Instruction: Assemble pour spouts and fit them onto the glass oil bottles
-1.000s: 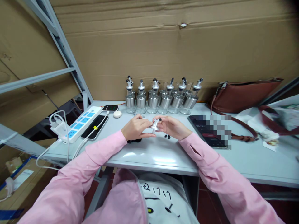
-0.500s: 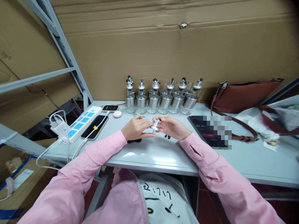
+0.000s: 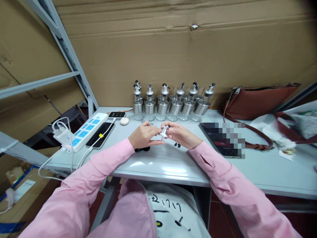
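Both of my hands meet over the middle of the grey table (image 3: 173, 165). My left hand (image 3: 143, 135) and my right hand (image 3: 179, 134) pinch a small silver pourer cap (image 3: 163, 132) between their fingertips. Small black parts (image 3: 177, 144) lie on the table just below my right hand, and a dark piece (image 3: 142, 149) shows under my left wrist. Behind my hands stands a row of glass and steel dispenser bottles (image 3: 170, 105) with pourer tops.
A white and blue power strip (image 3: 84, 130) with plugs and cables lies at the left, next to a black phone (image 3: 100, 135) and a small charger (image 3: 117, 114). A tablet (image 3: 220, 138) and a brown bag (image 3: 257, 100) lie at the right. Cardboard covers the wall behind.
My right hand's fingers have closed in slightly around the cap and shifted a little to the left. Nothing else has moved.
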Demonstrator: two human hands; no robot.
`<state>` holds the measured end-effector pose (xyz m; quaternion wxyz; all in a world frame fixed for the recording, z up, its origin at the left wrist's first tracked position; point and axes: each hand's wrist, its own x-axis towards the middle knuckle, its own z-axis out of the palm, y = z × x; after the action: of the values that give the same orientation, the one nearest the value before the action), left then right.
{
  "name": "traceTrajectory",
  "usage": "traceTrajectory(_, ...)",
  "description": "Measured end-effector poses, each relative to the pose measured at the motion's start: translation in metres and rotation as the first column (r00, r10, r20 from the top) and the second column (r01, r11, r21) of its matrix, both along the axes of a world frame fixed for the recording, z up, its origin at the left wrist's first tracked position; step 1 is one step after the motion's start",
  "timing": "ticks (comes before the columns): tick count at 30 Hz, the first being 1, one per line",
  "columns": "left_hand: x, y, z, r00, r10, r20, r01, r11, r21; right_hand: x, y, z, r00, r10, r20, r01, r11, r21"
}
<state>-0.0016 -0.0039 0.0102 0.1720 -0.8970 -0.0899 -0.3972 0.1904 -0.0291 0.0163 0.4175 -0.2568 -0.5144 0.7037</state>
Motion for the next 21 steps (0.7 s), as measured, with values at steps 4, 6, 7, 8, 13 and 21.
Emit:
traceTrajectory(4,-0.001,0.001,-0.003,0.996,0.046,-0.071,-0.050,0.997,-0.057,0.001,0.002,-0.005,0.997,-0.024,0.072,0.019,0.998,0.058)
traceTrajectory(6,-0.002,0.001,-0.003,0.995,0.047,-0.089,-0.054,0.996,-0.074,0.001,0.003,-0.007,0.996,-0.039,0.078,0.033,0.997,0.074)
traceTrajectory(7,-0.003,0.001,-0.002,0.994,0.042,-0.102,-0.050,0.995,-0.082,0.002,0.004,-0.007,0.996,-0.047,0.077,0.041,0.996,0.076)
traceTrajectory(8,-0.004,0.002,0.000,0.992,0.037,-0.120,-0.049,0.994,-0.097,0.002,0.004,-0.007,0.996,-0.057,0.073,0.051,0.996,0.075)
traceTrajectory(13,-0.014,0.008,0.007,0.977,0.109,-0.186,-0.158,0.948,-0.276,0.002,0.004,-0.002,0.993,-0.120,0.018,0.119,0.989,0.083)
traceTrajectory(21,-0.018,0.018,0.008,0.862,0.255,-0.437,-0.423,0.837,-0.347,0.007,0.004,0.002,0.990,-0.141,-0.020,0.142,0.986,0.086)
